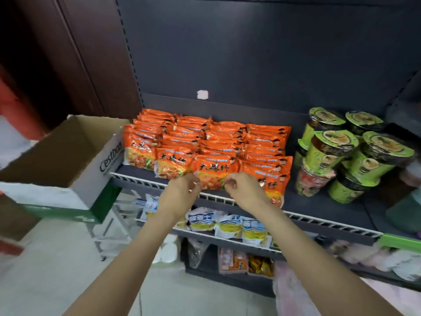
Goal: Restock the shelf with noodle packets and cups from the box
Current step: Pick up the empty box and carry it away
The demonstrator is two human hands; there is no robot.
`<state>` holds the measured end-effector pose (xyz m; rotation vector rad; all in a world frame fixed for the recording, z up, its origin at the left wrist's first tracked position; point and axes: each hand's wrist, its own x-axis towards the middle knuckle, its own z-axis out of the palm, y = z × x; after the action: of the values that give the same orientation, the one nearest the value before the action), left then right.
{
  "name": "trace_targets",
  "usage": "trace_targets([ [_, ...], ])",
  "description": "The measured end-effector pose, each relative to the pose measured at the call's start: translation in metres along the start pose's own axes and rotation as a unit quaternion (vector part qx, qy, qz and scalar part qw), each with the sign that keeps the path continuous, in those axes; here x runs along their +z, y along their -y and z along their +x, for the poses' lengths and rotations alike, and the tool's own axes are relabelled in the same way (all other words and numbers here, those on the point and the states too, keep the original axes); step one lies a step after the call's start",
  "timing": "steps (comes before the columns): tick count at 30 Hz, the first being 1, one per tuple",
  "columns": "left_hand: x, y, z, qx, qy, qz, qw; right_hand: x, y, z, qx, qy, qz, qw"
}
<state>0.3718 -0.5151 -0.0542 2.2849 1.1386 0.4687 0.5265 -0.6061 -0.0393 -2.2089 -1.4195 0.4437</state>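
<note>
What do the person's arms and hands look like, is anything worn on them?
Both arms are bare as far as the view shows: no sleeves, gloves, watch or rings visible on the left hand or right hand. Short fingernails show faintly.

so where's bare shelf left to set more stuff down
Bare patches: the dark strip of shelf between the orange packets and green cups, and the front right beyond the cups. The packet rows are crowded, and both hands sit at their front edge.

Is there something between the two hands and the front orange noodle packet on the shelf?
Nothing visible. The left hand and the right hand are already at the lower edge of the front orange noodle packet, just above the shelf's white rail.
</note>
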Motion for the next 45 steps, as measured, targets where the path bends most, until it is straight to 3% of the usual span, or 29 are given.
trace_targets([
  [6,-0.09,0.125,-0.028,-0.033,0.005,0.045,0.998,0.095,0.129,0.023,-0.043,0.04,0.01,0.998],
  [13,-0.176,0.253,-0.028,-0.133,-0.026,0.1,0.986,0.192,0.248,0.065,-0.079,0.1,0.016,0.992],
  [18,-0.217,0.332,0.002,-0.123,-0.021,0.146,0.981,0.244,0.3,0.113,-0.112,0.101,-0.015,0.988],
  [24,-0.249,0.393,0.034,-0.074,0.095,0.25,0.961,0.285,0.33,0.154,-0.124,0.139,-0.018,0.982],
  [30,-0.264,0.444,0.058,-0.06,0.17,0.258,0.949,0.319,0.351,0.165,-0.103,0.164,-0.078,0.978],
  [33,-0.271,0.461,0.064,-0.06,0.185,0.245,0.95,0.335,0.36,0.164,-0.071,0.138,-0.11,0.982],
  [36,-0.279,0.474,0.064,-0.006,0.193,0.264,0.945,0.348,0.372,0.154,-0.022,0.085,-0.087,0.992],
  [40,-0.3,0.486,0.052,0.09,0.127,0.238,0.959,0.355,0.396,0.136,0.009,-0.013,-0.089,0.996],
  [45,-0.318,0.484,0.035,0.137,0.069,0.185,0.971,0.356,0.418,0.114,0.004,-0.11,-0.086,0.99],
])
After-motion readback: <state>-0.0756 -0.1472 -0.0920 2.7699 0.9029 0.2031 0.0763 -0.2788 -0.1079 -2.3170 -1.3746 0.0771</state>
